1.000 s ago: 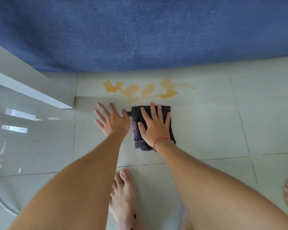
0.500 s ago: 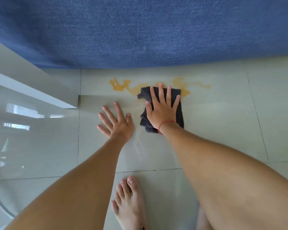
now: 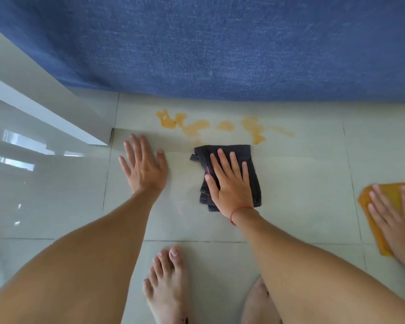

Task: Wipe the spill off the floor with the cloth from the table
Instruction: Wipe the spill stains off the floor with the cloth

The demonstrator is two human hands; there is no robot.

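Fingers of my left hand lie spread flat on bare floor, left of centre. My right hand, fingers splayed, presses the dark cloth at centre. The orange spill stretches sideways just above the cloth, nearest my right hand.

right hand flat on dark cloth | orange spill just beyond | left hand on floor
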